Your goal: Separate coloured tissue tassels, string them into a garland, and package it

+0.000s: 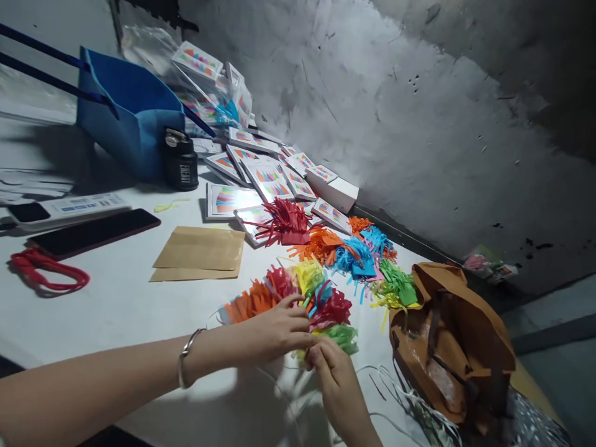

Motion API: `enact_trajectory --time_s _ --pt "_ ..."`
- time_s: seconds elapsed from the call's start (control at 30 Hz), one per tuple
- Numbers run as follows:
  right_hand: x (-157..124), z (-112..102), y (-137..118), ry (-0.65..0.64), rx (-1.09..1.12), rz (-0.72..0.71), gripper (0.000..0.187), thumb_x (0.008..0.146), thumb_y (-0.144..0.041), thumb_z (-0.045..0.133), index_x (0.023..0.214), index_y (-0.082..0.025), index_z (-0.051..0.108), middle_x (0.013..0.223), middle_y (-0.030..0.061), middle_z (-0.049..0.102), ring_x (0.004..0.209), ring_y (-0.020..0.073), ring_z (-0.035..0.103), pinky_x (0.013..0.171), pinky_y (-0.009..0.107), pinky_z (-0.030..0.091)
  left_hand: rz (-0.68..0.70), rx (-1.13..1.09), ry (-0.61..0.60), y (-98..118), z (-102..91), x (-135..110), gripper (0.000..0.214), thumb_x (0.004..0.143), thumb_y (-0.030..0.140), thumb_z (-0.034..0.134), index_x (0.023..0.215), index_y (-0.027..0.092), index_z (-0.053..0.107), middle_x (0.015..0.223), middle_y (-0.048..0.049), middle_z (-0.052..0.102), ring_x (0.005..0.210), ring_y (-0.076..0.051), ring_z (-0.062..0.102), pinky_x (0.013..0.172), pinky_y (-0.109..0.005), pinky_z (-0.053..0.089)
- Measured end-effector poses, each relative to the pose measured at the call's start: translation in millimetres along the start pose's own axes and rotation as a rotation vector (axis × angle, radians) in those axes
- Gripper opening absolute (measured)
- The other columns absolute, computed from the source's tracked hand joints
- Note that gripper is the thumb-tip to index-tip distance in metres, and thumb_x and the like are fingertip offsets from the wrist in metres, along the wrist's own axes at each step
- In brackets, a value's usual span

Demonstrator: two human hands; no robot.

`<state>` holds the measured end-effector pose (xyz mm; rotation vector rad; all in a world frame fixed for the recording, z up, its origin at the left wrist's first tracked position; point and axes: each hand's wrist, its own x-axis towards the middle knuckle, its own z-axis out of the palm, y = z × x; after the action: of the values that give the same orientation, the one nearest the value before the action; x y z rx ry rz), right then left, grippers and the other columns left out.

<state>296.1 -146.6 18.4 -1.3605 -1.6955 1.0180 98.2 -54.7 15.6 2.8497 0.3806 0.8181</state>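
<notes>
A tissue-paper tassel garland (251, 300) in orange, red, yellow, blue and green lies bunched on the white table. My left hand (282, 329), with a silver bangle at the wrist, reaches across its near side. Its fingers bend over the tassels, and the thumb is hidden. Below the green tassel (342, 337), my right hand (333, 369) is closed in a pinch, its fingertips meeting the left forefinger. What the pinch holds is hidden. White string (391, 388) trails over the table to the right.
More coloured tassels (356, 257) lie beyond, beside several printed packs (267, 177). A brown bag (442, 279) stands right. Brown envelopes (198, 251), a phone (97, 233), a red cord (49, 273), a black bottle (180, 161) and a blue bag (125, 112) are left. A wall rises behind.
</notes>
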Motion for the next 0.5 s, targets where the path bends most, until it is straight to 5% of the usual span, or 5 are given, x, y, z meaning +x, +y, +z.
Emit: enact_trajectory --time_s 0.17,0.27,0.37,0.5 --pt "-24.9 -32.6 3.1 0.091 0.233 0.095 0.051 0.098 -0.062 0.043 0.07 -0.021 0.057 0.072 0.0022 0.063 0.077 0.0178 0.058 0.079 0.03 0.042 -0.115 0.1 0.068 -19.5 0.5 0.8 0.014 0.096 0.021 0.059 0.1 0.026 0.071 0.089 -0.0056 0.065 0.088 -0.024 0.054 0.099 -0.044 0.036" --pt "-30.2 -42.0 -1.4 0.07 0.337 0.119 0.052 0.095 -0.063 0.049 0.067 -0.021 0.055 0.063 0.0006 0.059 0.066 0.015 0.057 0.074 0.029 0.044 -0.114 -0.095 0.036 -9.9 -18.7 7.9 0.029 0.095 0.023 0.061 0.123 0.028 0.064 0.117 -0.0101 0.065 0.103 -0.027 0.055 0.096 -0.041 0.042" --pt "-22.8 -44.1 -15.6 -0.072 0.446 0.203 0.049 0.09 -0.065 0.058 0.071 -0.02 0.055 0.051 -0.0076 0.04 0.047 0.0085 0.038 0.05 0.023 0.033 0.046 -0.353 -0.058 8.5 -27.6 33.8 0.038 0.097 0.018 0.056 0.135 0.025 0.056 0.134 -0.0136 0.061 0.122 -0.028 0.052 0.105 -0.042 0.041" --pt "-15.6 -60.6 -39.3 -0.083 0.437 0.202 0.049 0.086 -0.064 0.065 0.073 -0.018 0.058 0.05 -0.0111 0.028 0.045 0.0046 0.02 0.043 0.021 0.015 0.132 -0.581 -0.213 14.3 -21.9 68.8 0.023 0.099 0.017 0.048 0.092 0.021 0.07 0.091 -0.0087 0.073 0.086 -0.021 0.064 0.084 -0.031 0.05"
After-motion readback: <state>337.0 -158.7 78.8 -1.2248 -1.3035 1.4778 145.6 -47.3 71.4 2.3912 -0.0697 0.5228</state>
